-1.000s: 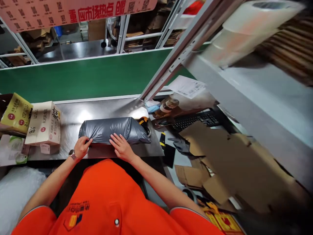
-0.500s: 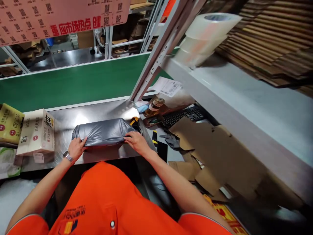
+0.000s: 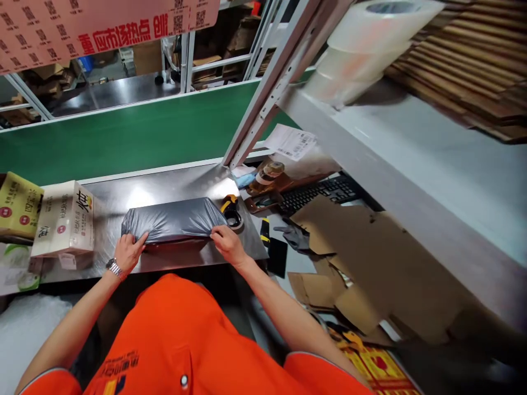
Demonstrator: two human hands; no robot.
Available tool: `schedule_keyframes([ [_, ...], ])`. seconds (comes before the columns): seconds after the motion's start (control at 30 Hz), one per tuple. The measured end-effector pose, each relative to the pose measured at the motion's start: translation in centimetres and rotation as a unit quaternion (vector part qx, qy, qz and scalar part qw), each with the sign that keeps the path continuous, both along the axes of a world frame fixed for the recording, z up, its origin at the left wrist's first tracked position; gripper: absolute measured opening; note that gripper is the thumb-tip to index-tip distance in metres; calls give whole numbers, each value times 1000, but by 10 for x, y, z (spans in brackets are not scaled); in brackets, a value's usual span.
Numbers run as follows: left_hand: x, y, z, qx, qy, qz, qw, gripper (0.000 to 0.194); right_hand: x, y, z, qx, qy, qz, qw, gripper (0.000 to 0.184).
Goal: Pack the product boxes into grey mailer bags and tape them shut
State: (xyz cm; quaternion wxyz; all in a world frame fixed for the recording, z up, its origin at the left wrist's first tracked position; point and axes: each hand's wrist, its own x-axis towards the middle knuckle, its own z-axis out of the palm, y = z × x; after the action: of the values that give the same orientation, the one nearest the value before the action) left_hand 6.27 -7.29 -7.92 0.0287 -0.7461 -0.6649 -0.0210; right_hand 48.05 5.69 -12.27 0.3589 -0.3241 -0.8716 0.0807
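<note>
A box-shaped parcel in a dark grey plastic bag (image 3: 175, 219) lies on the metal table (image 3: 111, 192) in front of me. A reddish side shows under the bag's near edge. My left hand (image 3: 129, 249), with a watch on the wrist, grips the bag at its near left corner. At the near right corner my right hand (image 3: 228, 244) pinches the plastic and draws it taut, with creases running from both hands. Just beyond the right hand sits a tape dispenser (image 3: 233, 211) with yellow parts.
Left are a white printed carton (image 3: 66, 219) and a yellow box (image 3: 18, 206). A green conveyor belt (image 3: 123, 137) runs behind the table. To the right, a post (image 3: 267, 93), a shelf with tape rolls (image 3: 366, 49), a keyboard (image 3: 317, 192) and cardboard (image 3: 391, 263).
My right hand has shifted slightly toward me, pulling the bag's right corner out, and the tape dispenser shows more fully. The left hand keeps its grip. The view has shifted slightly.
</note>
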Motion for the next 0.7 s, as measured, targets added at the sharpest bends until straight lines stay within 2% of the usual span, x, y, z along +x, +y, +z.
schedule_keyframes([
  [0.2,4,-18,-13,26,-55,25,998,43,13,-22,-23,-84,92,-31,992,29],
  [0.27,7,-22,-7,25,-72,28,997,43,11,-29,-31,-87,113,-58,988,30],
  [0.37,14,-17,19,18,-60,14,998,43,3,-34,-42,-75,152,-97,981,28],
  [0.47,32,11,52,28,-34,-39,998,47,-4,-35,-49,-45,173,-118,977,28],
  [0.53,50,40,65,27,-42,-94,994,64,-6,-36,-52,-30,172,-127,976,30],
  [0.57,59,55,67,16,-50,-118,992,77,-7,-37,-54,-27,168,-131,977,31],
  [0.63,76,79,60,-32,-56,-148,987,101,-8,-40,-58,-27,159,-134,978,37],
  [0.7,87,88,45,-92,-44,-157,982,106,-9,-47,-65,-28,153,-133,979,45],
])
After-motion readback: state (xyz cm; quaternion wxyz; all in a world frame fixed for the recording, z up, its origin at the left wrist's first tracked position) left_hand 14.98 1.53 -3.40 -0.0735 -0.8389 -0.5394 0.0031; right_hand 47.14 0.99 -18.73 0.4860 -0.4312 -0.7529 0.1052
